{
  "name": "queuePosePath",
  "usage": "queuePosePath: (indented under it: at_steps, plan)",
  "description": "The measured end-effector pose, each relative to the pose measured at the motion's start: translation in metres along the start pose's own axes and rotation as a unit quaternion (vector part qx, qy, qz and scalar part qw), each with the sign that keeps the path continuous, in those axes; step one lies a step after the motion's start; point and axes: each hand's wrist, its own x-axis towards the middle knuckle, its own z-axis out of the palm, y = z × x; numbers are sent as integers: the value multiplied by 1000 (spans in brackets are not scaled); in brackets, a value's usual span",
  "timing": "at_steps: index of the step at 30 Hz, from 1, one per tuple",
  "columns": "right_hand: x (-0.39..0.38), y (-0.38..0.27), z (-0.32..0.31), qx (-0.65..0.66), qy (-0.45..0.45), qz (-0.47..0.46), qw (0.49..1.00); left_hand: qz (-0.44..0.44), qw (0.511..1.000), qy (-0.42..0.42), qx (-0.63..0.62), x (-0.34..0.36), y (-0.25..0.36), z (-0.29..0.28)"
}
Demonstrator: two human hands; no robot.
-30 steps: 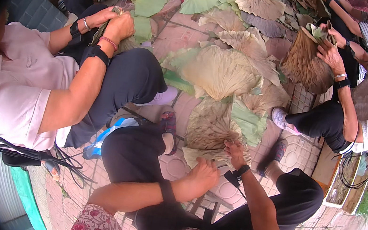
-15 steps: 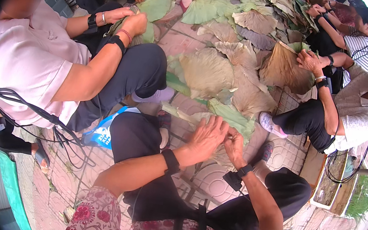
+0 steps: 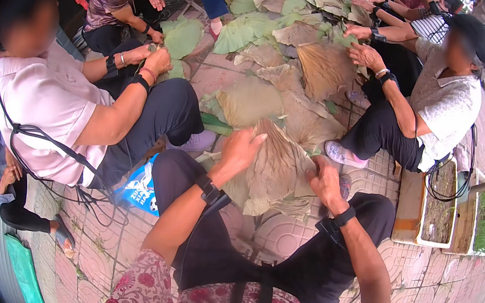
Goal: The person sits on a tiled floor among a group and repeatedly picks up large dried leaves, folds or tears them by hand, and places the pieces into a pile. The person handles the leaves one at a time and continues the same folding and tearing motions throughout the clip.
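Note:
A wrinkled, brownish-green dried lotus leaf (image 3: 280, 168) is spread between my two hands, in front of my knees. My left hand (image 3: 238, 154) is closed at its left edge, thumb on top. At the opposite edge my right hand (image 3: 325, 183) has its fingers curled in on the leaf's rim; its fingertips are partly hidden. Below and beyond lie more dried leaves, among them a broad tan one (image 3: 250, 102) and a ribbed brown one (image 3: 323, 69).
To my left a person in a pink shirt (image 3: 50, 116) sits close, hands on a leaf, with a blue bag (image 3: 140, 186) near my knee. At right sit another person (image 3: 445, 94) and planter boxes (image 3: 407, 204). More people sit around the leaf pile (image 3: 273, 30).
My hands were close together, fingers meeting over a leaf; they have moved apart and a leaf is spread between them. At right, the person's hands have come off the brown leaf.

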Motion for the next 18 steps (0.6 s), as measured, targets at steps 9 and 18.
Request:
queuePosePath:
  at_steps: [9,18]
  plan:
    - [-13,-13,6,-135,-20,12,991,64,998,-16,13,-19,34,27]
    - [-7,1,-2,-159,19,9,987,72,997,-34,18,-10,31,29]
